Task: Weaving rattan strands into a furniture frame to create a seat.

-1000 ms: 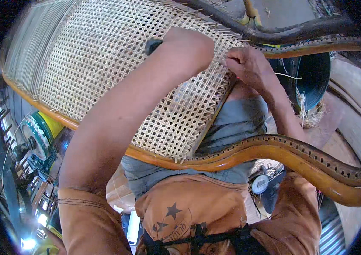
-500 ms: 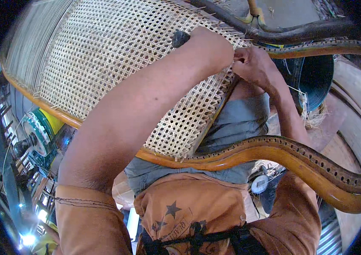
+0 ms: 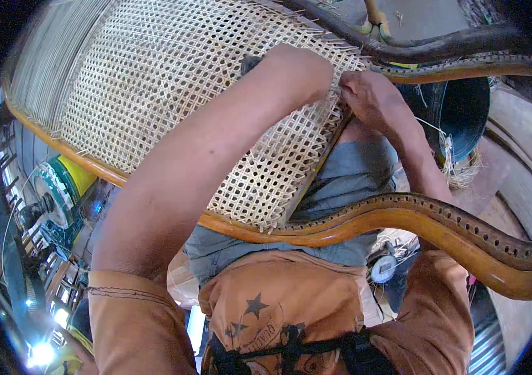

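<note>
A woven cane panel (image 3: 172, 81) stretches over a curved orange-brown wooden frame (image 3: 316, 236) lying across my lap. My left hand (image 3: 300, 72) is closed over the panel near its right edge. From behind it sticks out the blunt dark end of a tool (image 3: 250, 65); the rest of that tool is hidden by the hand. Just right of it, my right hand (image 3: 375, 100) has its fingers curled together at the panel's edge, beside the frame's side rail. What those fingers pinch, if anything, is hidden. Short loose cane ends stick out along the far edge.
The frame's lower arm (image 3: 466, 240), lined with small holes, curves across to the right; another arm (image 3: 466, 70) runs above it. A dark green bucket (image 3: 466, 119) stands beyond my right forearm, near loose cane strands (image 3: 463, 172). A green and yellow container (image 3: 65, 184) sits at left.
My left hand has shifted slightly left and down with the tool, and less of the dark end shows. A small gap now parts the two hands. The frame's lower arm has risen slightly.
</note>
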### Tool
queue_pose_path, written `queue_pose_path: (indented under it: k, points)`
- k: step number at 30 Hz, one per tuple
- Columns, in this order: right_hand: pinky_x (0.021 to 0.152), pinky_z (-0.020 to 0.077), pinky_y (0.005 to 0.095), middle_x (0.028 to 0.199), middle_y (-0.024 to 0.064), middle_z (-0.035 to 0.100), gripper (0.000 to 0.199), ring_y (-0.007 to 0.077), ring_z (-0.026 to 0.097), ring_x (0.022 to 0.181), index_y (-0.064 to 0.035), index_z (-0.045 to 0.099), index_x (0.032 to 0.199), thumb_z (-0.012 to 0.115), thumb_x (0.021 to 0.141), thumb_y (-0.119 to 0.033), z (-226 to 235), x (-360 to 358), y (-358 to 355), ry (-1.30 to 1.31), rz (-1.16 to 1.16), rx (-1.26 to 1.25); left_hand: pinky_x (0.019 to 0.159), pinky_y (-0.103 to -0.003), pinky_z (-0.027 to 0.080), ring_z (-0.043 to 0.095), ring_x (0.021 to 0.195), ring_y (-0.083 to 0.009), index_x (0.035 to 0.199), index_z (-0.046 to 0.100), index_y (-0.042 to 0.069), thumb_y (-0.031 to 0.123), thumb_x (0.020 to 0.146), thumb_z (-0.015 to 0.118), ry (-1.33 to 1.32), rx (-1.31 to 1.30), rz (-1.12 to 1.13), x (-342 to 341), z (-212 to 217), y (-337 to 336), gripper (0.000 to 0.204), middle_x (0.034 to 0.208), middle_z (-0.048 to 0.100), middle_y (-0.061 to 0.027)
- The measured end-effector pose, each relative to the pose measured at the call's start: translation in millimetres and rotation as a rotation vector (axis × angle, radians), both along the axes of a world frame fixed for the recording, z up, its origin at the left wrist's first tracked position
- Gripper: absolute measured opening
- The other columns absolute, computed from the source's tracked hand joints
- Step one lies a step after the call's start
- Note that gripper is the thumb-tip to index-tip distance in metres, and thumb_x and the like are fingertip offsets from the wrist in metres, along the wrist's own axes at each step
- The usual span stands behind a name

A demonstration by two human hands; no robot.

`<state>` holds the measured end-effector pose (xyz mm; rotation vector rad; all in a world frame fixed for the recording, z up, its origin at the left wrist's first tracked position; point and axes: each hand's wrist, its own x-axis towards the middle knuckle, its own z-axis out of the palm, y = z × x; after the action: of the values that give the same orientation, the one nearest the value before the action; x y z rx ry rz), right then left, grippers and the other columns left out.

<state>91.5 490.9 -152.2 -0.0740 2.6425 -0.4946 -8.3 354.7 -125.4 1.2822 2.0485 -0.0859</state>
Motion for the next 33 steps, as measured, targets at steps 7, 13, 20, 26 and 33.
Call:
queue_pose_path:
  k: [7, 13, 20, 26, 33]
  points:
    - [0.082, 0.0446, 0.0371, 0.092, 0.0141, 0.059, 0.016, 0.0309, 0.055, 0.092, -0.0054, 0.057, 0.092, 0.052, 0.077, -0.010, -17, -4, -11, 0.240, 0.066, -0.006, 0.081, -0.040, 0.046, 0.062, 0.091, -0.0267, 0.097, 0.066, 0.008, 0.016, 0.075, 0.051, 0.005, -0.132, 0.135, -6, 9, 5, 0.027, 0.100, 0.064, -0.0119]
    - [0.078, 0.0441, 0.0377, 0.089, 0.0110, 0.054, 0.017, 0.0310, 0.052, 0.091, -0.0067, 0.055, 0.095, 0.056, 0.078, -0.011, -31, 5, 8, 0.387, 0.025, -0.128, 0.074, -0.043, 0.048, 0.061, 0.082, -0.0324, 0.085, 0.064, 0.004, 0.039, 0.076, 0.055, 0.049, -0.251, 0.228, -21, 15, -45, 0.037, 0.086, 0.063, -0.0178]
    - [0.071, 0.0439, 0.0391, 0.087, 0.0166, 0.057, 0.019, 0.0344, 0.054, 0.084, -0.0043, 0.056, 0.094, 0.053, 0.084, -0.020, -5, 37, 32, 0.242, -0.277, -0.082, 0.063, -0.040, 0.045, 0.058, 0.067, -0.0303, 0.084, 0.062, 0.002, 0.036, 0.082, 0.052, 0.052, -0.039, 0.473, -15, 32, -84, 0.035, 0.071, 0.059, -0.0170]
    - [0.065, 0.0439, 0.0393, 0.079, 0.0198, 0.057, 0.024, 0.0366, 0.056, 0.076, -0.0018, 0.057, 0.089, 0.052, 0.086, -0.025, 2, 24, 31, 0.048, -0.346, -0.185, 0.057, -0.030, 0.043, 0.052, 0.059, -0.0158, 0.094, 0.060, -0.001, 0.028, 0.082, 0.055, -0.316, 0.283, 0.776, 0, 15, -78, 0.031, 0.066, 0.057, -0.0071]
    - [0.060, 0.0419, 0.0378, 0.074, 0.0192, 0.056, 0.027, 0.0331, 0.054, 0.067, 0.0008, 0.056, 0.081, 0.055, 0.082, -0.026, -7, 12, 49, 0.049, -0.203, -0.156, 0.045, -0.019, 0.033, 0.039, 0.045, -0.0048, 0.093, 0.063, 0.000, 0.015, 0.077, 0.053, -0.987, 0.449, 0.907, -3, 21, -51, 0.025, 0.060, 0.052, -0.0010]
